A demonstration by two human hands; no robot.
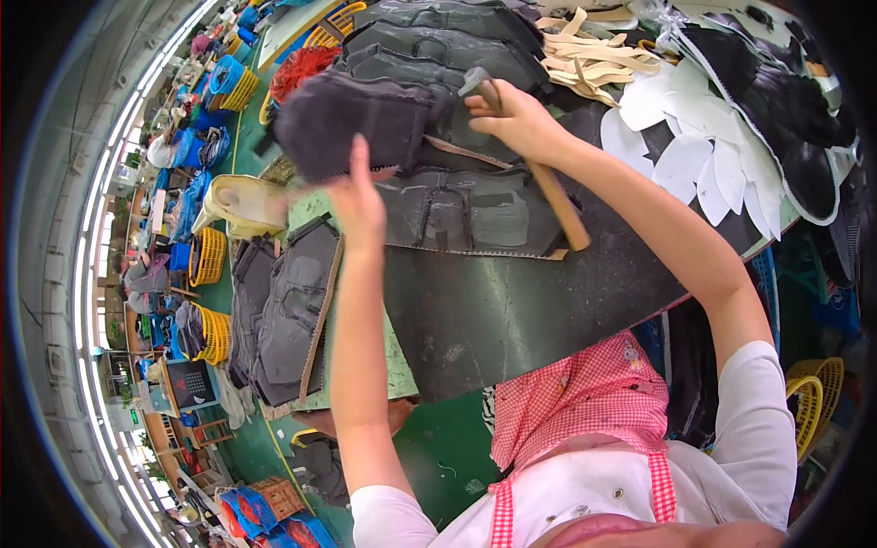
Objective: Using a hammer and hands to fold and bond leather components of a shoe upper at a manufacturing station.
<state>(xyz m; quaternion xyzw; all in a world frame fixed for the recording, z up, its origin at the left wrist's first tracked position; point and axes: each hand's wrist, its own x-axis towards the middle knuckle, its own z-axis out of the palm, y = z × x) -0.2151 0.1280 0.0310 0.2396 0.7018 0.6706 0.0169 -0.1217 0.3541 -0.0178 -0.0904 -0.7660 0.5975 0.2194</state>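
Workshop bays with yellow baskets (209,258) line the left side above a green floor (429,447), and a dark-topped table (493,320) fills the middle. Over its far left part, the left hand (358,203) pinches the near edge of a dark stitched piece (352,114), one finger laid straight against it; motion blurs the piece, and the fingers behind are hidden. The right hand (519,123) is wrapped round a hammer (559,212) close to its head, the wooden handle slanting down toward the person. Below lies a flat dark piece (498,215), with more dark pieces (297,301) at the left.

Holding the hammer this high seems sensible while a piece is being handled, since the head stays controlled; for striking, a lower grip would probably serve better. The limp-looking piece is best held by its border, clear of the hammer, and laid down without folding its edge under.
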